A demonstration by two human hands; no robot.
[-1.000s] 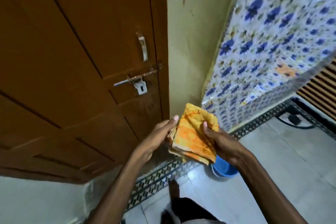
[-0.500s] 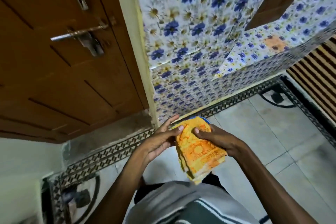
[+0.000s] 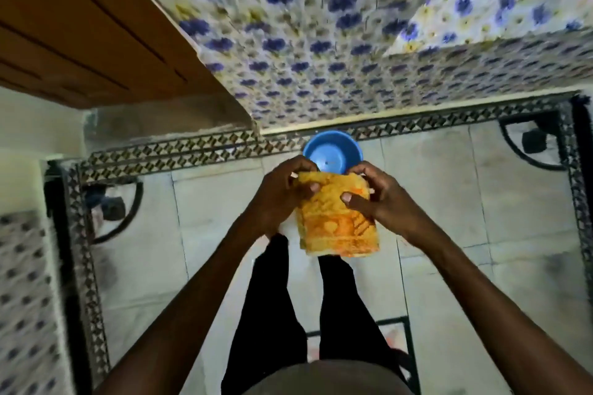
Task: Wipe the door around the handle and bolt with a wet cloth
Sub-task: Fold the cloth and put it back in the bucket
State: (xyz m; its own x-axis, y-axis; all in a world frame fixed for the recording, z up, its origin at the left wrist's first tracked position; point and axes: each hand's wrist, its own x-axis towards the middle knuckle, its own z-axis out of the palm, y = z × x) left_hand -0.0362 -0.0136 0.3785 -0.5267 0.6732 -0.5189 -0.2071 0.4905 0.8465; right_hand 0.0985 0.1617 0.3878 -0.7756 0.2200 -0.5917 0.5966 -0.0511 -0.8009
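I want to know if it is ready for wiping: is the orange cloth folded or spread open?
Folded. The orange cloth is a compact stacked rectangle with layered edges at its bottom, held by left hand and right hand.

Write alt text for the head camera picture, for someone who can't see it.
Seen from above, a person's left hand and right hand hold a folded orange cloth by its top edge, above a blue bowl on the tiled floor. A brown wooden door is at upper left, beside a blue-flowered wall covering; the door's handle and bolt are out of view.
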